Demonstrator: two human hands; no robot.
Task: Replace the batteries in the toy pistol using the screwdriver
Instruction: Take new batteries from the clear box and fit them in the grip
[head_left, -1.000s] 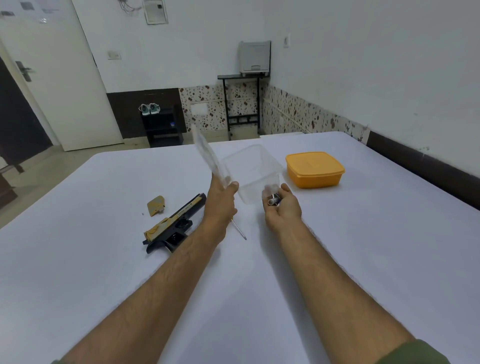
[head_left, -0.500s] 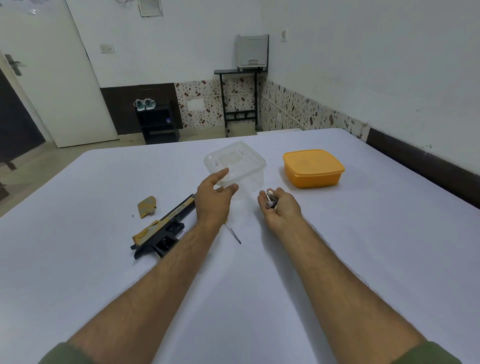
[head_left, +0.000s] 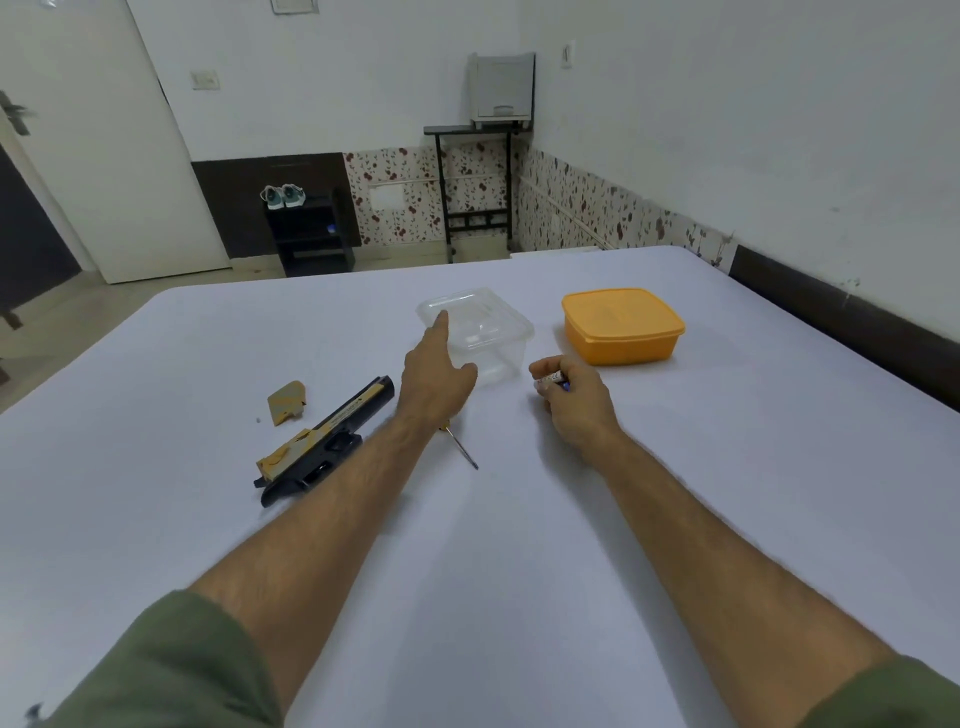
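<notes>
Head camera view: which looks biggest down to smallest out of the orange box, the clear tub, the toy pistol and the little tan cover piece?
1. Toy pistol, the longest, though it lies nearer the camera.
2. Orange box and clear tub look about alike; too close to rank.
3. Tan cover piece, clearly smallest.

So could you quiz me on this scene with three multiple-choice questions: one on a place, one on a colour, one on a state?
1. Where does the pistol lie?
A. left of the left hand
B. inside the clear box
C. on the lidded box

2. What colour is the lidded box?
A. green
B. orange
C. black

3. What is the right hand doing?
A. lying flat and empty
B. gripping the screwdriver
C. holding batteries

Answers: 1 A, it lies on the table left of that hand. 2 B, box and lid are orange. 3 C, its fingers curl round the batteries.
</notes>
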